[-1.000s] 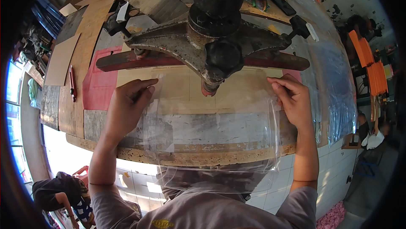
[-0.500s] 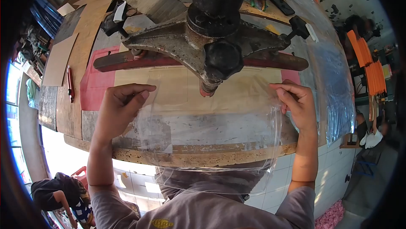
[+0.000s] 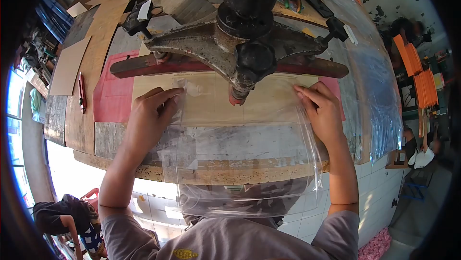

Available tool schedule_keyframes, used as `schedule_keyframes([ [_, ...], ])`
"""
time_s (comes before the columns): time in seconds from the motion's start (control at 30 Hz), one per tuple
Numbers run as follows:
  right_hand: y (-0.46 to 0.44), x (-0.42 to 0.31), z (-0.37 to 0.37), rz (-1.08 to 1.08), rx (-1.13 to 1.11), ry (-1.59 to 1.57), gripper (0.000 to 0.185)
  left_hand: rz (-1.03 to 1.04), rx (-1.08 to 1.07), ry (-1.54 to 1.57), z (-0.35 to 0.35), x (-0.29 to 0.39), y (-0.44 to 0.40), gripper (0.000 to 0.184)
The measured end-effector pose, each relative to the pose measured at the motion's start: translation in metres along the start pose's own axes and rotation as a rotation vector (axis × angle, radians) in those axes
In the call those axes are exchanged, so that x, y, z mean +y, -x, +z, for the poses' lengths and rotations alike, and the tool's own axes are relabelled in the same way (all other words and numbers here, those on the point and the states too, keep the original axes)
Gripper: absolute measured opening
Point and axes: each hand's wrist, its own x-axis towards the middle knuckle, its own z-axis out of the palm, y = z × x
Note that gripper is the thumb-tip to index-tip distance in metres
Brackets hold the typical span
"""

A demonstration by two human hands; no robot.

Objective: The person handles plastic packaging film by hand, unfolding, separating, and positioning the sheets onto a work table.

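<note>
Alignment of clear film appeared underway, L hand and R hand each pinching its far end thumb-to-finger nr. press bar; next move presumably req'd even tension.

Clear plastic, tan panel, pink sheet, orange stack

No lettering can be read for sure. A small yellow oval emblem stands at the near edge, left of the middle, on the person's grey short-sleeved cloth shirt; it seems to bear characters, too small and blurred to make out.
</note>
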Motion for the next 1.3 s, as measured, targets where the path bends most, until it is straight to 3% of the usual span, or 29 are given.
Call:
schedule_keyframes([
  [1.3,-0.007,-0.002,0.004,0.048,0.006,0.033,0.023,0.152,0.124,-0.038,0.008,-0.016,0.001,0.030],
])
